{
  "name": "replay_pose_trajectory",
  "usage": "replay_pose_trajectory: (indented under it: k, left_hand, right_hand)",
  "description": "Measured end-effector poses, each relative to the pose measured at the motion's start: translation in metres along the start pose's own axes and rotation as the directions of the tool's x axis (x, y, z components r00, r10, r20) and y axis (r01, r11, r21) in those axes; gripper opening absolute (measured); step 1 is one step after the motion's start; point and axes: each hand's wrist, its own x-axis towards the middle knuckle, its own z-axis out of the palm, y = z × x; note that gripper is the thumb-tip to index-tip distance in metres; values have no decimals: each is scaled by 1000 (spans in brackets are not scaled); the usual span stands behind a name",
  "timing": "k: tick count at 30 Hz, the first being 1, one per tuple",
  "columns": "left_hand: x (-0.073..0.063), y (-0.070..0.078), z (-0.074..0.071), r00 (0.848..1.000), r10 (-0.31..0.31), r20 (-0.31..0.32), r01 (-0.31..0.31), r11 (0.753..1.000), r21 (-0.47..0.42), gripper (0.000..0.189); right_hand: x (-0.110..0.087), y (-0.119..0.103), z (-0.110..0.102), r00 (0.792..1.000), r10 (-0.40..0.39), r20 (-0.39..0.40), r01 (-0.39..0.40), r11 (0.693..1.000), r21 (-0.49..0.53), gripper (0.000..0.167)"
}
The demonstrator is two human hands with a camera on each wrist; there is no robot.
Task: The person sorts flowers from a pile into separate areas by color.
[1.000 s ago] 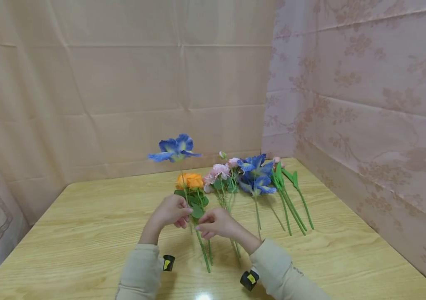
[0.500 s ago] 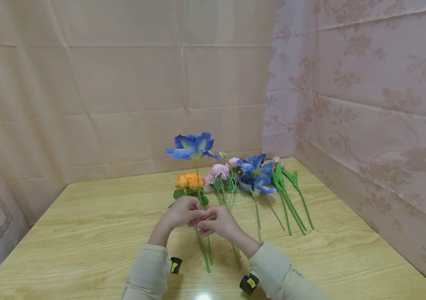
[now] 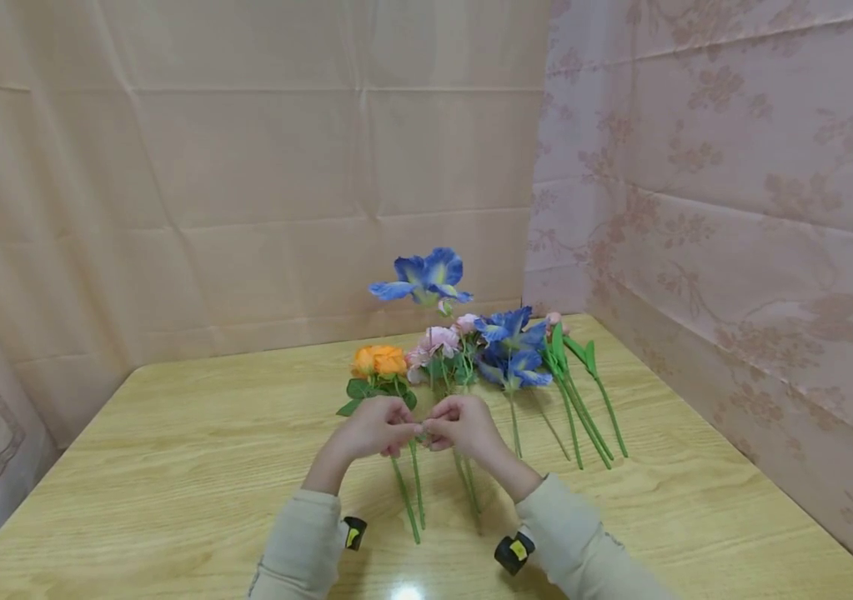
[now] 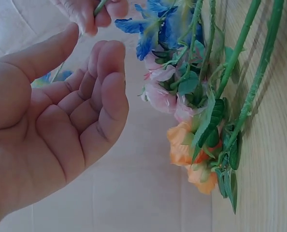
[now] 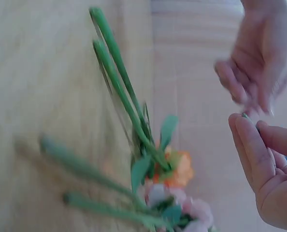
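Observation:
My right hand [image 3: 469, 427] pinches the green stem [image 4: 100, 7] of a blue iris [image 3: 424, 279] between thumb and fingers. The bloom stands upright above the table, in front of the back cloth. Close beside it, my left hand [image 3: 375, 427] has its fingers loosely bent and its thumb apart, with nothing between them in the left wrist view. The stem's cut end [image 5: 245, 115] just shows at the right fingertips in the right wrist view. Below the hands lie orange flowers [image 3: 378, 361] with green leaves, and pink flowers [image 3: 439, 342] to their right.
Two more blue irises [image 3: 519, 369] lie right of the pink flowers. Several green stems [image 3: 582, 417] with leaf-like tops and a pink bloom [image 3: 554, 319] lie farther right. The wooden table [image 3: 193, 467] meets a beige cloth [image 3: 246, 208] behind and a patterned cloth [image 3: 741, 250] at right.
The blue iris has moved right and slightly up, from above the orange flowers to above the pink ones. Both hands have shifted right; the left no longer grips the stem.

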Motion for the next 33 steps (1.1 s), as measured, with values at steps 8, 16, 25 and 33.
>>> replay_pose_trajectory:
  k: [8,16,25,33]
  left_hand:
    - [-2,0,2,999,-9,31,8,1000,14,15]
    - [-2,-3,4,998,-4,70,3,1000,14,15]
    - [-3,-5,7,996,-1,86,1,1000,9,15]
    - [-1,-8,8,995,1,97,-3,1000,20,15]
  right_hand:
    - [9,5,-35,990,55,-132,-52,998,29,4]
    - [16,12,-69,971,151,-187,-154,988,0,13]
    - [23,25,-95,947,268,-178,-291,950,-118,18]
    - [23,36,-101,944,300,-141,-323,926,-194,10]
